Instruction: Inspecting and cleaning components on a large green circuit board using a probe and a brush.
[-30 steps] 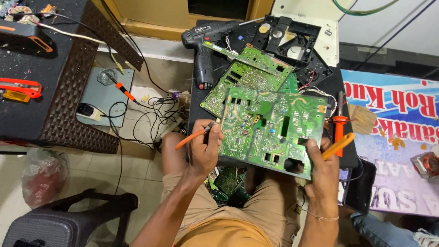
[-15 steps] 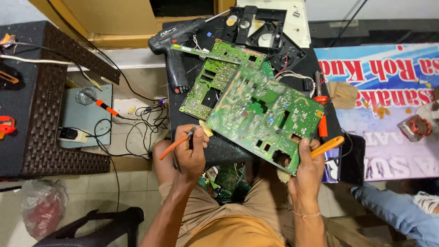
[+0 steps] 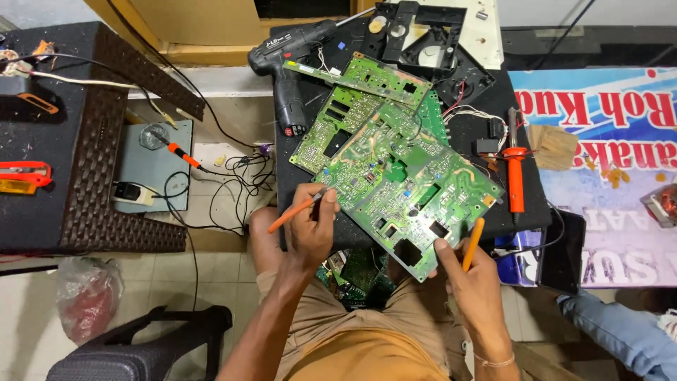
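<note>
>> Left hand pinching orange-handled tool, right hand gripping yellow-orange stick at big green circuit board on black stool?

> Yep, board edge now steadied lower, same grips.

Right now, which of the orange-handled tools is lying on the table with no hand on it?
The orange-handled tool lying upright in the picture at the right of the big green circuit board. The left hand and right hand each grip one of the other two.

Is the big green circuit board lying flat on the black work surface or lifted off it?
Lifted at its near edge: the right hand holds the circuit board by its front corner, past the black work surface. Whether its far edge rests cannot be told.
</note>
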